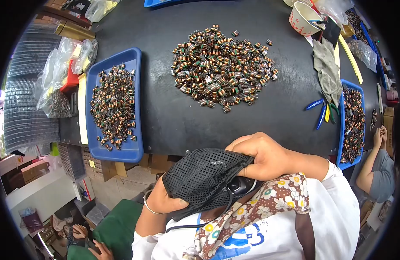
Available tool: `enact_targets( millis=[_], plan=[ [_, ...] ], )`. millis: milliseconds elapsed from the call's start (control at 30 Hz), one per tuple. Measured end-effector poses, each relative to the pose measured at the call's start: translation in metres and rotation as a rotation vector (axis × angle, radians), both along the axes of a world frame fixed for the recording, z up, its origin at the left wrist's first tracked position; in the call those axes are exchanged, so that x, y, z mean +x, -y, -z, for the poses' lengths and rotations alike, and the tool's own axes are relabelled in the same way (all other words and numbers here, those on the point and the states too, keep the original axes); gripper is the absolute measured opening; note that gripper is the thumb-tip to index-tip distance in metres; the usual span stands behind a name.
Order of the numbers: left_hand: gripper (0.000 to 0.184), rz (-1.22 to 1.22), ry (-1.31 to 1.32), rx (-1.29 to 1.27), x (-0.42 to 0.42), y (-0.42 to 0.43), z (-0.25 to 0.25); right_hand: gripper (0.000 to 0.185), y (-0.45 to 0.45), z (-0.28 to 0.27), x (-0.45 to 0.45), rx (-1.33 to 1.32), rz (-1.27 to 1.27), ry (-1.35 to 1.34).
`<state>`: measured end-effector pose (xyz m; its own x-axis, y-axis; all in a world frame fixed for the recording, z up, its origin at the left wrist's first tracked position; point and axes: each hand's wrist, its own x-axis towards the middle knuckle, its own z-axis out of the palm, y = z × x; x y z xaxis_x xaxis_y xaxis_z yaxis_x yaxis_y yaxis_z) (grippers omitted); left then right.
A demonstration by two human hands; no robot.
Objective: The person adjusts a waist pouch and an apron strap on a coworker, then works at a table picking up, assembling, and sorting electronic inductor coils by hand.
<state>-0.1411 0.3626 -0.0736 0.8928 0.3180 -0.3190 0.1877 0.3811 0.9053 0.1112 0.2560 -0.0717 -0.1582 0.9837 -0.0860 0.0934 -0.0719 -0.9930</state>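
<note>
Close to my body, just off the table's front edge, a black mesh pouch (204, 175) is held between both hands. My left hand (161, 199), with a bangle at the wrist, grips its lower left side, the thumb lying on the mesh. My right hand (258, 156) pinches the pouch's upper right edge with fingers curled. A black cord (229, 203) hangs from the pouch, and a dark rounded object (241, 185) shows partly beneath my right hand. What the pouch holds, if anything, is hidden.
A pile of small copper-wound parts (221, 65) lies on the dark table (165, 121). Blue trays (139, 95) (342, 130) of similar parts stand at left and right. Pliers (323, 110), a grey cloth (326, 65) and a cup (301, 21) are at right. Other people (377, 173) (109, 229) sit nearby.
</note>
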Motion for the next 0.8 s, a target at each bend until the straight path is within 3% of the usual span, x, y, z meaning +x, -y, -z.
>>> enact_targets(
  millis=[100, 233, 333, 400, 467, 567, 600, 700, 800],
  plan=[
    [0.071, -0.034, -0.08, -0.108, 0.002, 0.005, -0.01, 0.019, 0.002, 0.0, 0.0, 0.034, -0.005, -0.021],
    [0.071, -0.05, 0.013, -0.153, -0.002, 0.008, 0.0, 0.019, 0.004, 0.0, -0.001, 0.033, -0.005, -0.045],
    [0.072, -0.003, -0.008, 0.032, -0.004, 0.004, 0.007, 0.019, 0.0, 0.005, -0.002, 0.018, -0.018, -0.02],
    [0.073, -0.182, -0.025, -0.25, -0.01, 0.003, 0.021, 0.02, -0.011, 0.015, -0.01, 0.041, -0.037, 0.016],
    [0.077, -0.211, -0.059, -0.306, -0.035, 0.0, 0.048, 0.019, -0.019, 0.028, -0.022, -0.192, -0.061, 0.014],
    [0.081, -0.324, -0.128, -0.51, -0.082, 0.012, 0.066, 0.027, -0.044, 0.025, -0.051, -0.051, -0.242, 0.364],
    [0.073, -0.407, -0.104, -0.557, -0.087, 0.019, 0.06, 0.033, -0.054, 0.027, -0.062, -0.012, -0.304, 0.454],
    [0.064, -0.573, -0.132, -0.597, -0.116, 0.039, 0.066, 0.039, -0.08, 0.02, -0.083, -0.076, -0.48, 0.494],
    [0.06, -0.648, -0.148, -0.578, -0.116, 0.039, 0.065, 0.039, -0.067, 0.013, -0.078, 0.065, -0.288, 0.556]
  ],
)
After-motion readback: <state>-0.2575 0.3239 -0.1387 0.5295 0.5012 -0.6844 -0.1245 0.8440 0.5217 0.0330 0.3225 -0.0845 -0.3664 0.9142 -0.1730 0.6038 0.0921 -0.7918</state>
